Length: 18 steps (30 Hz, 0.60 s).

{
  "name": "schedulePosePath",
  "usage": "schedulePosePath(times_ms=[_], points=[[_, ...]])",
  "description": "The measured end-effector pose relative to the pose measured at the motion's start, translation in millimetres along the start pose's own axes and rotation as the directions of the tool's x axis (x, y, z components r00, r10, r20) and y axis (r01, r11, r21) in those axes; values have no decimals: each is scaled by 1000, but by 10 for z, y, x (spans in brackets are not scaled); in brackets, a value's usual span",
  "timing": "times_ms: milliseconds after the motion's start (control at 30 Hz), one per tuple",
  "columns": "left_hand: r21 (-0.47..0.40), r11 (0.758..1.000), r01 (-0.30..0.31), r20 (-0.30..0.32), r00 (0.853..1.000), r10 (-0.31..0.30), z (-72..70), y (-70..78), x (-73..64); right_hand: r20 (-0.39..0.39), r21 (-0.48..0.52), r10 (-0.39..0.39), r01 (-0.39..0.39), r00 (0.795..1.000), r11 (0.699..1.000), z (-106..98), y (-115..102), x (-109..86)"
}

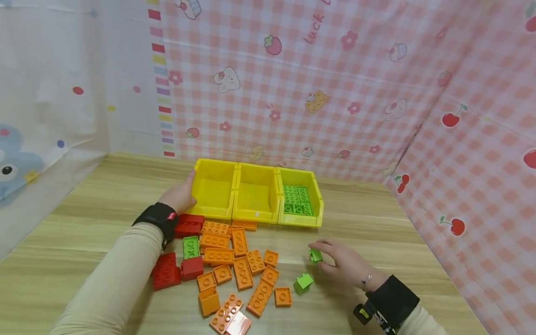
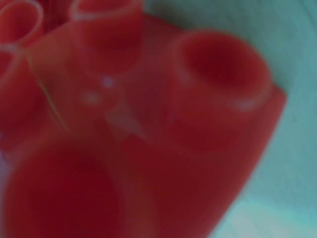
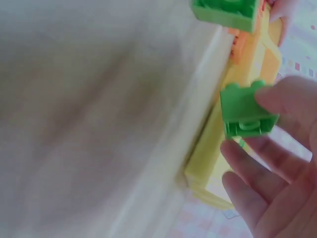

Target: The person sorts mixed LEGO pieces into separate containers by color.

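My right hand [image 1: 349, 265] pinches a small green brick [image 1: 316, 255] between thumb and fingers, above the table at the right. In the right wrist view, that green brick [image 3: 247, 109] shows its hollow underside. Another green brick [image 1: 303, 282] lies on the table just below the hand. My left hand [image 1: 179, 197] rests against the left outer side of a yellow three-part bin [image 1: 256, 217], its index finger straight along the wall. Some of its fingers are hidden. Blurred studs of a red brick [image 2: 198, 163] fill the left wrist view.
Several orange bricks [image 1: 243, 273] lie scattered in front of the bin. Red bricks [image 1: 166, 272] and one green brick [image 1: 191, 247] lie near my left forearm. Green bricks [image 1: 298, 197] sit in the bin's right compartment. A patterned cloth [image 1: 268, 93] hangs behind.
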<state>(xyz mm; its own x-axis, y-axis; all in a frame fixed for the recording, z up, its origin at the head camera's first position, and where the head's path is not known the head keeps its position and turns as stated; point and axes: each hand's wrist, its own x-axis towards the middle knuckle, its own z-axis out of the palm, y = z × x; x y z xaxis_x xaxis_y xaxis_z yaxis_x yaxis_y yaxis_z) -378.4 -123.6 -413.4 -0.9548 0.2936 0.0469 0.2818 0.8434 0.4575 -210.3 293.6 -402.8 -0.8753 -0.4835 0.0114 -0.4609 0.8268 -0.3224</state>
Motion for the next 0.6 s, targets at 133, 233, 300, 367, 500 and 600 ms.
schedulePosePath(times_ms=[133,233,300,367,500,600], points=[[-1,1000,-7,-11,1000,7,1,0,-7,-90,-79,1,-8,996,997,-62,10,142],[-2,1000,-6,-10,1000,6,6,6,-16,-145,-99,8,-23,989,995,-109,24,255],[3,1000,-5,-11,1000,5,7,5,-16,-182,-109,24,-44,983,993,-134,40,335],[6,1000,0,-13,1000,0,3,4,-12,-215,-119,37,-64,976,991,-156,66,420],[9,1000,2,-25,1000,-1,-3,-4,-1,-300,-182,24,-82,954,980,-178,97,587],[8,1000,-2,-31,1000,2,4,-16,-1,-344,-257,3,-97,939,962,-181,100,696]])
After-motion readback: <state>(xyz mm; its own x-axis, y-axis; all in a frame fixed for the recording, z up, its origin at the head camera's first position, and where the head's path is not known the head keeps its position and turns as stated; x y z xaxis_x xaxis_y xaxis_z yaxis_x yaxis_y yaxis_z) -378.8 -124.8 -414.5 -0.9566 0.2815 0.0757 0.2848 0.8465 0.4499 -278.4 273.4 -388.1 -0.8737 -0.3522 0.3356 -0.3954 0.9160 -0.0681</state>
